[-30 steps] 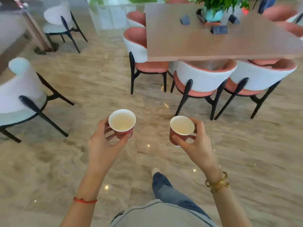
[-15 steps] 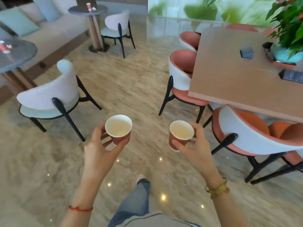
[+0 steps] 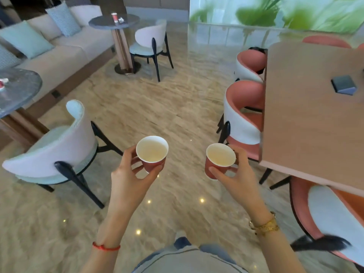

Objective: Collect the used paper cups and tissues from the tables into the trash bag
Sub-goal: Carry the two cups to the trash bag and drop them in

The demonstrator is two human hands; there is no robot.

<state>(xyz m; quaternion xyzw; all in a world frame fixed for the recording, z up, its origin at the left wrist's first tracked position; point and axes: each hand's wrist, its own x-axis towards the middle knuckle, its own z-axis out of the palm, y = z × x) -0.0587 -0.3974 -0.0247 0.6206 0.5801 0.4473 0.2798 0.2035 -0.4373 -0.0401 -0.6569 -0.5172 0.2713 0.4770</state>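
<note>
The left hand (image 3: 130, 180) pinches a red paper cup with a white lining (image 3: 152, 152) between thumb and curled fingers; the right hand (image 3: 236, 179) grips a second red paper cup (image 3: 219, 160) the same way, both upright above the beige marble floor (image 3: 167, 107). A rectangular wooden table (image 3: 307, 123) with coral chairs (image 3: 244, 115) crowds the right; a pale round-backed chair (image 3: 59, 146) stands left. Since the earlier frame the view has swung left, bringing the far round grey table (image 3: 114, 21) nearer the centre.
</note>
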